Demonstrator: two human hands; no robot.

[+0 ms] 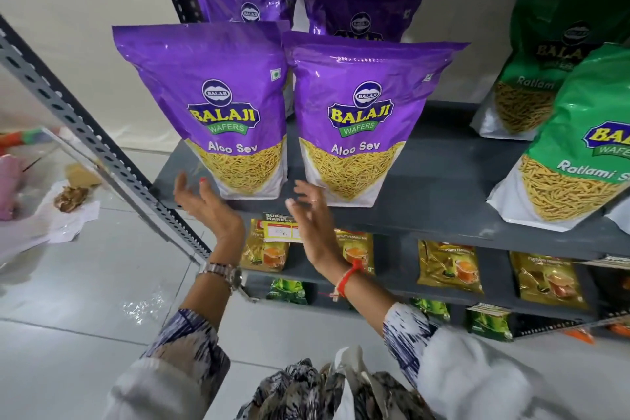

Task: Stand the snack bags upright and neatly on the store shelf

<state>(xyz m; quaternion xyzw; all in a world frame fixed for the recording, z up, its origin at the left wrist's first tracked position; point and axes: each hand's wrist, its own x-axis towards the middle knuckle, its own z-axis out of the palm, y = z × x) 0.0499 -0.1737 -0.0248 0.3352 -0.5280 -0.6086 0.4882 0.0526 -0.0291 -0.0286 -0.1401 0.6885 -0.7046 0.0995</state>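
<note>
Grey shelf (443, 181) carries everything | two purple bags (218, 106) (354, 119) upright side by side at the front edge | left hand (201, 201) spread, empty, just below the left bag | right hand (306, 215) spread, empty, below the right bag

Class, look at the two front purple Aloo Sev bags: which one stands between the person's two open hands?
The left front Aloo Sev bag: its base sits between the left hand and the right hand; the other front bag stands right of both hands.

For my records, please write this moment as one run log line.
hands: left open, right open, empty | front purple bags: upright, side by side | shelf
</note>
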